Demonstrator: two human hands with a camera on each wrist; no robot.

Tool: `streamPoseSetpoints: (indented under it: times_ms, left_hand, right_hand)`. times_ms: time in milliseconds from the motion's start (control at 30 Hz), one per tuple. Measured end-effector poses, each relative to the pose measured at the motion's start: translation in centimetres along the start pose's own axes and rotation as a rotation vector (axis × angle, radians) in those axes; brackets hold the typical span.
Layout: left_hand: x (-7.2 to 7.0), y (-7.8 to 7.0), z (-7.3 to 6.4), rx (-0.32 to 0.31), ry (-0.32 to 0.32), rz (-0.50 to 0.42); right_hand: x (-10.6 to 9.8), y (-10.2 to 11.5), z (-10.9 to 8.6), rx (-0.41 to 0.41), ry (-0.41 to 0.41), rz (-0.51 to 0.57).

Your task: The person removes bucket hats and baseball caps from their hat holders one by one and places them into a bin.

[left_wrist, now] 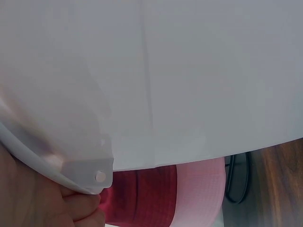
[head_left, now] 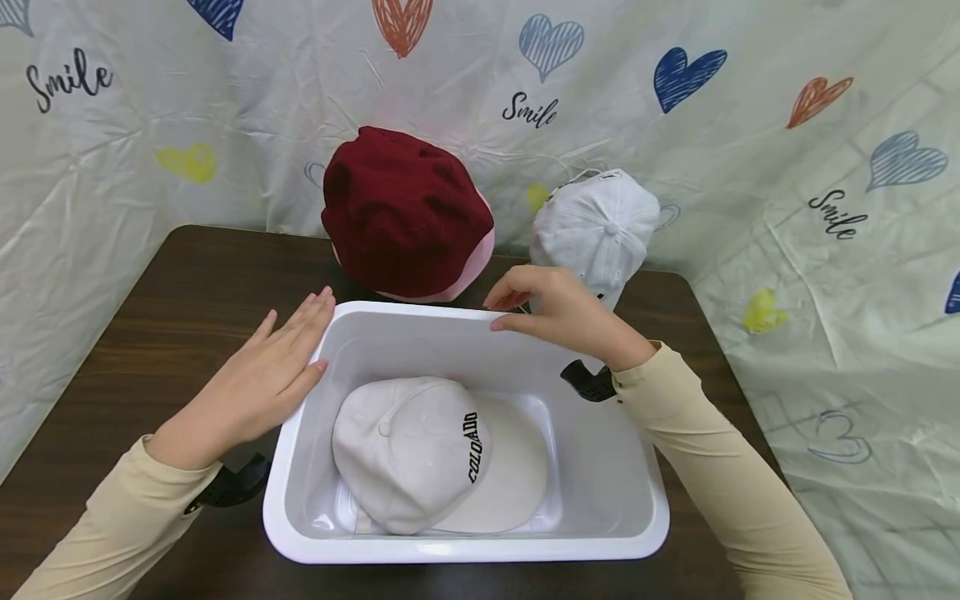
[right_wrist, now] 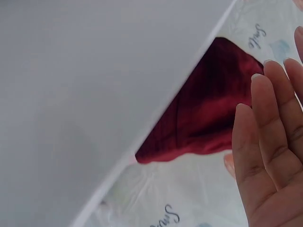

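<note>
A white plastic tub (head_left: 465, 550) stands on the dark table, and a cream cap (head_left: 408, 450) with black lettering lies inside it, its visor toward the right. Along the tub's left rim rests my left hand (head_left: 258, 379), palm down with straight fingers. The left wrist view shows the tub's outer wall (left_wrist: 189, 71) close up, with part of that hand (left_wrist: 47, 203) beside its lip. My right hand (head_left: 566, 312) is over the far rim, its fingers loosely bent with nothing seen in them; the right wrist view shows its fingers (right_wrist: 272, 127) extended.
Behind the tub sits a dark red hat (head_left: 405, 208) with a pink edge. To its right is a white cap (head_left: 596, 221), partly hidden by the right hand. A printed cloth (head_left: 262, 125) with hearts hangs behind the wooden table (head_left: 202, 283).
</note>
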State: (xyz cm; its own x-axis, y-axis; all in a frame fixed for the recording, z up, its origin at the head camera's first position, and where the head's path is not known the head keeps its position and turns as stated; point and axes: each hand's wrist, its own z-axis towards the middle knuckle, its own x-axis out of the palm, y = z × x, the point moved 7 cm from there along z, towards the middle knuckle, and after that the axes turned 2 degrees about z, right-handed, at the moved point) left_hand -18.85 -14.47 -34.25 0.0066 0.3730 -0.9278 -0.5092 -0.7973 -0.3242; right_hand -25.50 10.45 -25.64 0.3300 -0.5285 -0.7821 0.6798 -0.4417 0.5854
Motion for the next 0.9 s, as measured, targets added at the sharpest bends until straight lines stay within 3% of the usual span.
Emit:
streamPoseSetpoints:
  times_ms: [500,900]
  left_hand:
    - [0.0,0.1,0.0,0.008,0.001,0.006]
    - [0.0,0.1,0.0,0.017,-0.019,-0.014]
  right_hand:
    - [-3.7,-1.6,-1.7,0.051,-0.111,-0.008]
    - [-5.4,-2.4,-2.6,0.060,-0.178,-0.050]
